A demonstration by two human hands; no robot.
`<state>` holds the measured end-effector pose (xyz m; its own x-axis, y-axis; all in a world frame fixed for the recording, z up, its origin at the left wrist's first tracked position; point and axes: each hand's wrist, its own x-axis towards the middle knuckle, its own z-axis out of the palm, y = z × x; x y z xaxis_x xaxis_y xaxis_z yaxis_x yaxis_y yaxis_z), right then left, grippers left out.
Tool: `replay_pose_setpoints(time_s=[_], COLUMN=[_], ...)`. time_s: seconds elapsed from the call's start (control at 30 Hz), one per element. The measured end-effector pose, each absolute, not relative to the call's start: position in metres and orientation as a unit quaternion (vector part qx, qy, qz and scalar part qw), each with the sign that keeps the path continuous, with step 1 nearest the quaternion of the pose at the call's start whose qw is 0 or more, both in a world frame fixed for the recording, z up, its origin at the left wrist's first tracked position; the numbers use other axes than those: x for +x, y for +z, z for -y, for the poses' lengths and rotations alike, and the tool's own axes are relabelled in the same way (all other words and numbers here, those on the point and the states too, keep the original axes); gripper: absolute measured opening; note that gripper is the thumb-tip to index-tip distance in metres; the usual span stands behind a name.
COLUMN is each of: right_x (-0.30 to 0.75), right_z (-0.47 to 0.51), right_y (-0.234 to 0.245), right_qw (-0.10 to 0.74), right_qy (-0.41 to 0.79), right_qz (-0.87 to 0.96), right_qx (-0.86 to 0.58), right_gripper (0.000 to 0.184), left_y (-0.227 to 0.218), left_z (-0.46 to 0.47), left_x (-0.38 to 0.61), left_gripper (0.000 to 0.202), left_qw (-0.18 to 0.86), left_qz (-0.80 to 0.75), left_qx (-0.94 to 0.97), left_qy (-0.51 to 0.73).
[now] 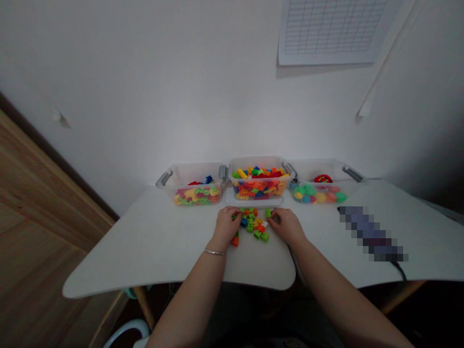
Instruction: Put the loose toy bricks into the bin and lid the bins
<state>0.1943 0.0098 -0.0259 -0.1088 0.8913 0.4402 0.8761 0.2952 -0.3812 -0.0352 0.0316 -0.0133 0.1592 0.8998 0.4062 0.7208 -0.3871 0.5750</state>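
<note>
Toy bricks (252, 226) are flanked by left hand (227, 226) and right hand (286, 225) on the white table (145, 241), below the centre tub (258, 162); grip cannot be told, either hand.

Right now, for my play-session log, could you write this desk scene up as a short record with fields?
Left hand: fingers curled over the left edge of the brick pile
Right hand: at the pile's right edge, beside a green brick
Brick pile: loose multicoloured plastic bricks on the white table
Left wrist: metal bracelet
Middle clear bin: heaped with bricks
Left clear bin: mixed coloured pieces
Right clear bin: round coloured pieces
</note>
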Motion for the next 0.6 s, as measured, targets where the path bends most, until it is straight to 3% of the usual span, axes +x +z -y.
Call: replay_pose_setpoints(time_s=[0.33, 0.6], right_x=[0.191, 0.193], right_z=[-0.009, -0.015], right_y=[-0.021, 0.030], right_qw=[0.483, 0.569], right_qy=[0.048, -0.062], right_qz=[0.734, 0.663], right_qx=[-0.475, -0.483], right_gripper=[0.008, 0.011], left_y=[-0.013, -0.015], left_z=[-0.031, -0.031], left_x=[-0.036, -0.036], left_gripper=[0.015, 0.016], left_qw=[0.119, 0.121], left_qz=[-0.543, -0.543], left_qx=[0.751, 0.747], left_qy=[0.356, 0.364])
